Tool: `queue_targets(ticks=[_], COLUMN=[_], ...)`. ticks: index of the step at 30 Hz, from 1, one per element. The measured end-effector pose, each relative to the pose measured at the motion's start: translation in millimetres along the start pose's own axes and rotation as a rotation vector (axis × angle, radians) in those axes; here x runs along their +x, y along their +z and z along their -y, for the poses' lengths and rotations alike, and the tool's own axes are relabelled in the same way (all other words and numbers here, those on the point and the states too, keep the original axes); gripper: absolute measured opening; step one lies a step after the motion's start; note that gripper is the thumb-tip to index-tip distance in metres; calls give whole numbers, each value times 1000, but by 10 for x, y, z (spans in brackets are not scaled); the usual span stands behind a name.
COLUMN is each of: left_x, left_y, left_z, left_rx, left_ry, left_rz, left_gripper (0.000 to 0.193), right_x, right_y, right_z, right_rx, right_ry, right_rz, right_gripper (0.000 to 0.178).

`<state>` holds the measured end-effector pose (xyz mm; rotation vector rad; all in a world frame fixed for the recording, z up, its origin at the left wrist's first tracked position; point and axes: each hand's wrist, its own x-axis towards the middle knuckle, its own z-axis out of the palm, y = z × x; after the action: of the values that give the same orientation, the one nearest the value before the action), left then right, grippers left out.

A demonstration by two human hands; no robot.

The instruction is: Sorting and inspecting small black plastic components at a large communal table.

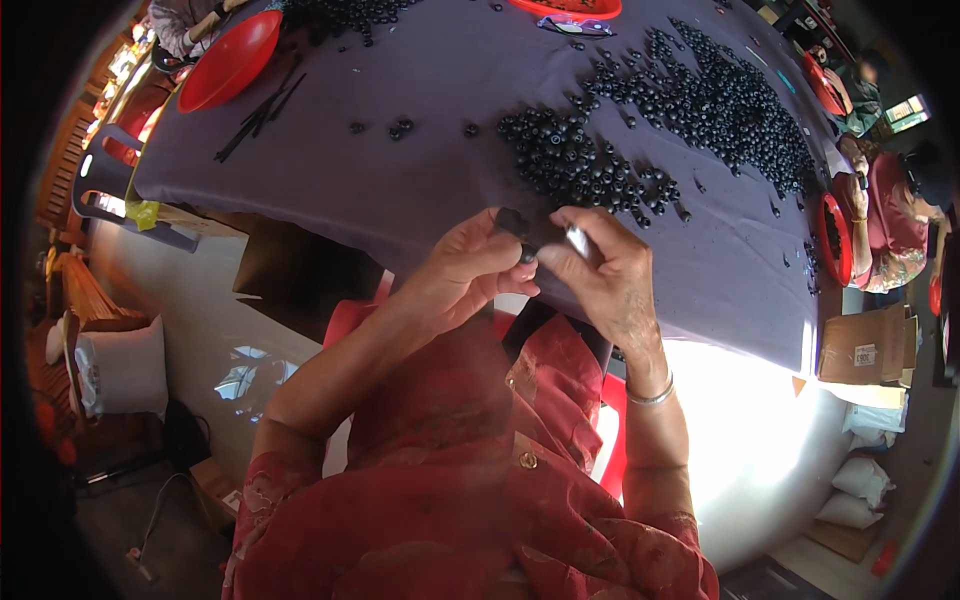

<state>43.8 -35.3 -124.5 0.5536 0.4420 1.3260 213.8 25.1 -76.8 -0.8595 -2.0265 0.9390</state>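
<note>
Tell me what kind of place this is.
Probably a small hand-assembly workshop: a long table under purple cloth strewn with small black beads, red bowls around it, and another person at the far right side.

Both hands point(540, 262) pinching dark bead point(512, 222), bead pile point(590, 165), purple table point(400, 190)

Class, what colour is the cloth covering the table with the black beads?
Dull purple, seen in the head view: the cloth.

One head-worn fisheye looks steeply down, close over the hands. The purple-covered table point(420, 190) stretches toward twelve o'clock.
</note>
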Motion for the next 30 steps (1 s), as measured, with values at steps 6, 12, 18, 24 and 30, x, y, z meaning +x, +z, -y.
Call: queue_targets(ticks=[6,12,18,24,30], left_x=[-55,-12,65,191,118], left_y=[-13,-299,-913,-889,-477], left_z=[-154,-575,-972,-1171,-598], left_rx=[29,1053,1604,1596,1392], left_ry=[-214,-18,588,362,546], left_rz=[-7,-297,-680,-929,-657], left_gripper=[35,15,26,33,19], right_x=[-109,-112,13,35,67], right_y=[170,-110,-256,-65,-75], right_z=[21,-224,-464,-535,-595], right_rx=[110,-491,-668,-657,-611], right_ry=[-126,-146,40,42,-13], right_rz=[99,94,-83,-107,-90], right_gripper=[20,11,20,22,19])
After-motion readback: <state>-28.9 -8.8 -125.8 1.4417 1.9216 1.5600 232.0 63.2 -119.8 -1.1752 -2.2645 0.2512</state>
